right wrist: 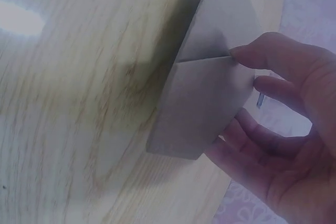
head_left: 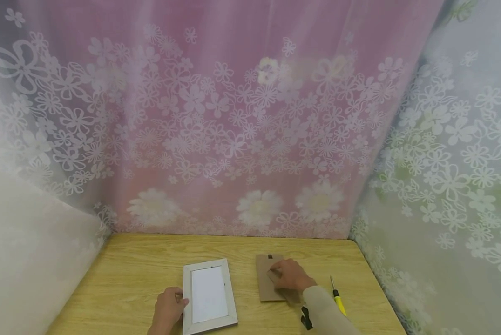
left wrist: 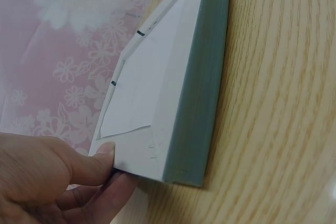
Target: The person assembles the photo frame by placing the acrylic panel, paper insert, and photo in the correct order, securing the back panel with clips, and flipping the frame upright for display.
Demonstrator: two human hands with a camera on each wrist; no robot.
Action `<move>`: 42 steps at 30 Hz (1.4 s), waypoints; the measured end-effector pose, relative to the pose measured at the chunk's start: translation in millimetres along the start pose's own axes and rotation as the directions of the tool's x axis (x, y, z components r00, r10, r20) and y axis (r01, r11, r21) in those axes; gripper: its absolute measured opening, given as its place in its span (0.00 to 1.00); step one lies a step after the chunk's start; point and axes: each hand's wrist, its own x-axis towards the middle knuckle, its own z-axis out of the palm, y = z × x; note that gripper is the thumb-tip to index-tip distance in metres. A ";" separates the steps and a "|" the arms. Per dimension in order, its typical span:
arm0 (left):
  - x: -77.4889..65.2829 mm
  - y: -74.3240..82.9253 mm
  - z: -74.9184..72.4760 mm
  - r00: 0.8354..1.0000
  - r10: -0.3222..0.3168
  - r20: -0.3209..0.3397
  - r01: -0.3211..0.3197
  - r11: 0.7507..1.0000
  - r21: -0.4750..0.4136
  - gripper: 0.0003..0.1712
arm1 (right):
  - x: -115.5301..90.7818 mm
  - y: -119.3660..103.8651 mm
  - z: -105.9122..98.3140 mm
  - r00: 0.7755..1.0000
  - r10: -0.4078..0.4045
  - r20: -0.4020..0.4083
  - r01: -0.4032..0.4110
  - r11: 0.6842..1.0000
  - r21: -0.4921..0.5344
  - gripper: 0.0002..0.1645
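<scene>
A white picture frame lies on the table with a white sheet inside its opening. My left hand pinches the frame by its left edge, thumb on top and fingers beneath. The left wrist view shows the green side of the frame and small dark tabs along the opening. To the right is a brown backing board with a small black piece at its far end. My right hand grips it at its right side; in the right wrist view the thumb presses at a step across the board.
A screwdriver with a yellow and black handle lies right of my right forearm. A small black object is beside the sleeve. Flowered curtains enclose the wooden table at the back and sides.
</scene>
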 end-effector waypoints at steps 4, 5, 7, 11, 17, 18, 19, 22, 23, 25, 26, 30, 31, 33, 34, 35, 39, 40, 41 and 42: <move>0.0 -0.3 -0.3 1.000 -0.010 -0.002 0.010 1.000 0.000 0.17 | 1.2 -6.0 1.1 1.000 0.014 0.013 -0.014 1.000 0.003 0.30; 0.0 -0.3 -0.3 1.000 -0.010 -0.001 0.010 1.000 0.001 0.17 | 1.4 -7.1 1.5 1.000 0.006 0.013 -0.006 1.000 0.000 0.29; 0.0 -0.1 -0.4 1.000 -0.015 0.001 0.015 1.000 -0.001 0.17 | 2.0 -8.9 2.5 1.000 0.000 0.013 0.000 1.000 -0.002 0.29; 0.2 0.5 -0.7 1.000 -0.013 0.007 0.013 1.000 0.000 0.17 | 3.0 -12.4 4.1 1.000 -0.012 0.027 0.011 1.000 0.013 0.29; 1.1 -0.8 -0.9 1.000 0.002 0.009 -0.002 1.000 -0.001 0.17 | 6.2 -18.5 6.3 0.999 -0.026 0.044 0.026 1.000 0.001 0.30; 1.3 -1.0 -0.9 1.000 0.003 0.009 -0.003 1.000 0.001 0.17 | 6.5 -20.0 6.6 0.999 -0.029 0.041 0.029 1.000 -0.004 0.30; 1.4 -0.9 -1.1 1.000 0.003 0.009 -0.003 1.000 0.001 0.18 | 6.5 -21.8 6.5 0.999 -0.027 0.041 0.027 1.000 0.004 0.30; 1.3 -0.8 -1.2 1.000 0.002 0.012 -0.003 1.000 0.002 0.18 | 5.7 -27.8 6.5 0.999 -0.025 0.038 0.025 1.000 0.006 0.29; 0.9 -0.6 -1.3 1.000 0.003 0.012 -0.003 1.000 0.002 0.18 | 5.5 -29.5 6.8 0.999 -0.025 0.038 0.025 1.000 0.002 0.29; 0.4 -0.3 -1.3 1.000 0.005 0.014 -0.005 1.000 0.000 0.18 | 5.6 -32.3 7.6 0.999 -0.023 0.043 0.023 1.000 0.000 0.29; 0.1 0.1 -1.3 1.000 0.005 0.014 -0.005 1.000 0.001 0.17 | 5.7 -33.6 8.1 0.999 -0.025 0.044 0.025 1.000 -0.009 0.29; -0.8 1.8 -2.0 1.000 0.003 0.013 -0.003 1.000 0.004 0.17 | 7.4 -38.7 9.2 0.998 -0.031 0.049 0.032 0.999 -0.015 0.29; -0.9 2.0 -2.1 1.000 0.002 0.012 -0.002 1.000 0.004 0.17 | 7.7 -40.0 9.2 0.998 -0.032 0.048 0.033 0.999 -0.021 0.29; -1.1 2.3 -2.0 1.000 -0.002 0.011 0.002 1.000 0.005 0.17 | 8.2 -42.2 9.1 0.998 -0.037 0.046 0.038 0.999 -0.029 0.29; -0.9 2.1 -1.9 1.000 -0.006 0.010 0.006 1.000 0.004 0.17 | 8.5 -43.1 9.1 0.998 -0.040 0.044 0.041 0.999 -0.029 0.29; -0.9 1.9 -1.7 1.000 -0.011 0.011 0.011 1.000 0.004 0.17 | 8.7 -44.0 9.1 0.998 -0.043 0.042 0.044 0.998 -0.033 0.29; -1.2 1.1 -1.4 1.000 -0.010 0.018 0.010 1.000 0.003 0.17 | 9.9 -47.3 10.0 0.998 -0.053 0.032 0.054 0.998 -0.035 0.29; -1.4 0.9 -1.5 1.000 -0.007 0.019 0.007 1.000 0.003 0.18 | 10.2 -48.2 10.4 0.998 -0.055 0.032 0.056 0.998 -0.037 0.28; -1.9 0.8 -1.6 1.000 0.000 0.020 0.000 1.000 0.002 0.18 | 10.7 -49.1 10.8 0.998 -0.057 0.032 0.058 0.997 -0.040 0.28; -2.3 0.8 -1.7 1.000 0.006 0.019 -0.006 1.000 0.000 0.18 | 11.2 -50.0 11.3 0.998 -0.058 0.032 0.060 0.997 -0.041 0.28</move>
